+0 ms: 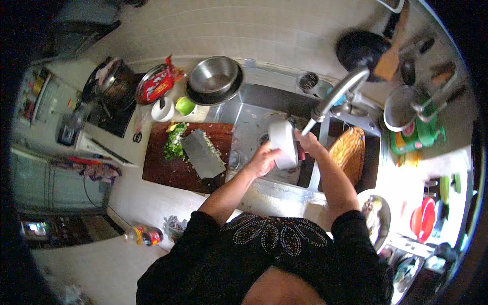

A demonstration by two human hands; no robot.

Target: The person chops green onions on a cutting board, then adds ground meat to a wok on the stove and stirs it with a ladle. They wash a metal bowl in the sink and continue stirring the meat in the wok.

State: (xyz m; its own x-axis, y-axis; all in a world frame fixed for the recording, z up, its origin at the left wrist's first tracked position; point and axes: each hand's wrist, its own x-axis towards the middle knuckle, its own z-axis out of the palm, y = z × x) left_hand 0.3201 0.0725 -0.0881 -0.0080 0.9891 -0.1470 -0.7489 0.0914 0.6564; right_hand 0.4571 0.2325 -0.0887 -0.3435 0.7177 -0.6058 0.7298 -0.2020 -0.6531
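Over the left basin of a metal sink (259,187), my left hand (264,160) grips the near-left side of a white bowl (281,143), which is tipped on its side. My right hand (308,143) is at the bowl's right side, under the tip of a running faucet (339,93); its fingers are partly hidden behind the bowl. Something reddish shows just below that hand. Left of the sink, a cleaver (204,152) lies on a dark wooden cutting board (164,181) beside chopped greens (175,141).
Metal bowls (213,76) are stacked behind the board, near a green cup (185,106) and a small white bowl (162,110). A woven basket (347,152) stands in the right basin. Green bottles (417,133) and a strainer (399,108) are at the right.
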